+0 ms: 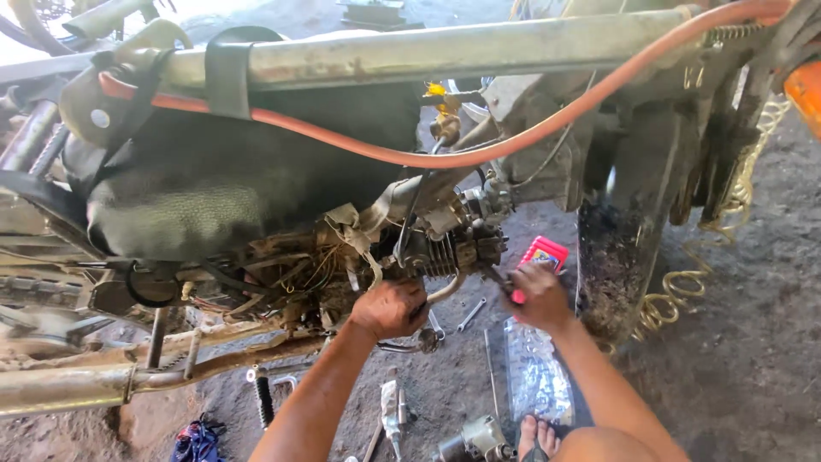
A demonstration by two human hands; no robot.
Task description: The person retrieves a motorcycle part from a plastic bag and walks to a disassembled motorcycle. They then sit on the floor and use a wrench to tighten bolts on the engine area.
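An orange hose (445, 158) sagged across the stripped motorcycle frame, passing over a dark seat cover (197, 197) and a grey frame tube (428, 51) above the small engine (445, 248), whose finned cylinder sat amid loose wires. On the dirt floor (753, 342) below lay several wrenches (470, 315), a crinkled clear plastic bag (537, 376), a red-and-pink packet (544, 252) and a blue rag (197, 442); a coiled yellowish air line (684, 295) hung at the right beside a muddy mudguard (611, 265). The left hand (392, 308) reached up from below, fingers curled shut around something at the engine's underside, though what it gripped was hidden. The right hand (537, 295) was closed on a red-handled tool (511, 287), its tip pointed toward the cylinder. Both forearms stretched forward, and a bare foot (537, 438) rested on the floor.
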